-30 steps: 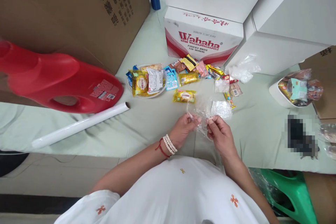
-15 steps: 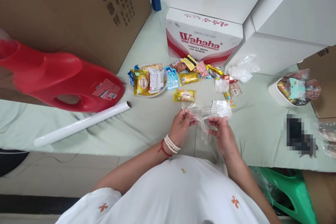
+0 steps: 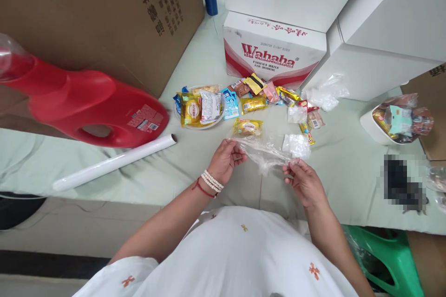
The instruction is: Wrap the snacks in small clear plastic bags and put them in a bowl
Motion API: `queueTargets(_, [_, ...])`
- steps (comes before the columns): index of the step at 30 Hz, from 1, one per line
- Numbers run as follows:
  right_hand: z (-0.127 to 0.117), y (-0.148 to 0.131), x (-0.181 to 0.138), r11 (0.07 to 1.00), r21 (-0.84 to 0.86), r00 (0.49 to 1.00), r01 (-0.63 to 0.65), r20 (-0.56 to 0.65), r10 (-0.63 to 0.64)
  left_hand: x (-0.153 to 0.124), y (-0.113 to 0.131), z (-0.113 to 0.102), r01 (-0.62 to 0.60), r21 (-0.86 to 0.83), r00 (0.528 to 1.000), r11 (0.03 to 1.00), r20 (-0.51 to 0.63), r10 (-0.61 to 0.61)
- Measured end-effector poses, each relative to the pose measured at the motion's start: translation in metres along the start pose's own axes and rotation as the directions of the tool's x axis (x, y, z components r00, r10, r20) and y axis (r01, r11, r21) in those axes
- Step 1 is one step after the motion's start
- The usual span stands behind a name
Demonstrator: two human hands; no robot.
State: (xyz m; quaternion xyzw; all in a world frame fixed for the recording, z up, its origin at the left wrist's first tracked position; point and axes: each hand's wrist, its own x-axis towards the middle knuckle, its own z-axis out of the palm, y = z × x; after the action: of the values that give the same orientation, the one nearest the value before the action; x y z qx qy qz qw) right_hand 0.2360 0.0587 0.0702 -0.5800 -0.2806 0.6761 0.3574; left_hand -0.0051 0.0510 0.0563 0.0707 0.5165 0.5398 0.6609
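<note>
A clear plastic bag is stretched between my two hands above the table. My left hand pinches one end of it, and my right hand grips the opposite end. Just beyond the bag lies a yellow-wrapped snack. A folded piece of clear plastic rests near my right fingers. Farther back is a loose group of packaged snacks, among them a blue packet and a yellow packet. To their left, a round clear bowl holds several more snack packets.
A red jug and a white roll lie at the left, before a large cardboard box. Behind the snacks stand a Wahaba carton and white boxes. A white container with packets and a pixelated dark item are at right.
My hands have moved apart, the left one going left and the right one slightly right. The plastic bag between them is now spread wider. The whole view has shifted slightly.
</note>
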Motion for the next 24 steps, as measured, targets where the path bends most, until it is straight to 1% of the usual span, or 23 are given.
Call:
queueTargets(2, [0.01, 0.002, -0.004, 0.999, -0.011, 0.997, -0.05, 0.059, 0.051, -0.003, -0.004, 0.002, 0.124, 0.071, 0.992, 0.99, -0.014, -0.123])
queueTargets(4, [0.021, 0.006, -0.007, 0.997, -0.055, 0.992, -0.05, 0.115, 0.056, -0.008, -0.011, 0.007, 0.206, 0.137, 0.978, 0.969, -0.013, -0.206])
queueTargets(6, [0.029, 0.01, -0.011, 0.994, -0.112, 0.986, -0.016, 0.161, 0.034, -0.01, -0.016, 0.01, 0.199, 0.177, 0.98, 0.964, -0.004, -0.201])
queueTargets(8, [0.029, 0.011, -0.013, 0.991, -0.133, 0.982, 0.002, 0.189, 0.023, -0.01, -0.017, 0.008, 0.152, 0.17, 0.988, 0.974, -0.003, -0.153])
queueTargets(10, [0.021, 0.01, -0.015, 0.996, -0.086, 0.981, -0.025, 0.191, 0.041, -0.009, -0.012, 0.0, 0.135, 0.12, 0.991, 0.984, -0.014, -0.135])
queueTargets(14, [-0.003, 0.005, -0.013, 0.991, 0.053, 0.982, -0.122, 0.148, 0.113, -0.012, 0.004, -0.025, 0.207, -0.001, 0.977, 0.978, -0.044, -0.206])
queueTargets(16, [-0.013, 0.006, -0.011, 0.986, 0.064, 0.98, -0.156, 0.138, 0.146, -0.017, 0.008, -0.039, 0.225, -0.024, 0.972, 0.974, -0.07, -0.226])
queueTargets(18, [-0.02, 0.01, -0.008, 0.983, 0.023, 0.973, -0.182, 0.148, 0.177, -0.022, 0.009, -0.051, 0.239, 0.018, 0.969, 0.971, -0.064, -0.237])
queueTargets(20, [-0.024, 0.017, -0.005, 0.982, -0.047, 0.97, -0.181, 0.154, 0.186, -0.03, 0.008, -0.064, 0.245, 0.168, 0.969, 0.955, -0.053, -0.24])
queueTargets(21, [-0.026, 0.02, -0.004, 0.982, -0.085, 0.972, -0.169, 0.152, 0.181, -0.035, 0.008, -0.07, 0.216, 0.285, 0.976, 0.934, -0.076, -0.203])
queueTargets(22, [-0.027, 0.023, -0.003, 0.981, -0.121, 0.974, -0.154, 0.151, 0.172, -0.04, 0.009, -0.075, 0.151, 0.424, 0.987, 0.893, -0.116, -0.112])
queueTargets(23, [-0.027, 0.025, -0.002, 0.978, -0.156, 0.975, -0.139, 0.154, 0.163, -0.045, 0.011, -0.079, 0.054, 0.572, 0.986, 0.819, -0.158, 0.045])
queueTargets(24, [-0.028, 0.027, -0.002, 0.974, -0.188, 0.974, -0.125, 0.162, 0.156, -0.05, 0.013, -0.082, -0.056, 0.713, 0.954, 0.699, -0.168, 0.248])
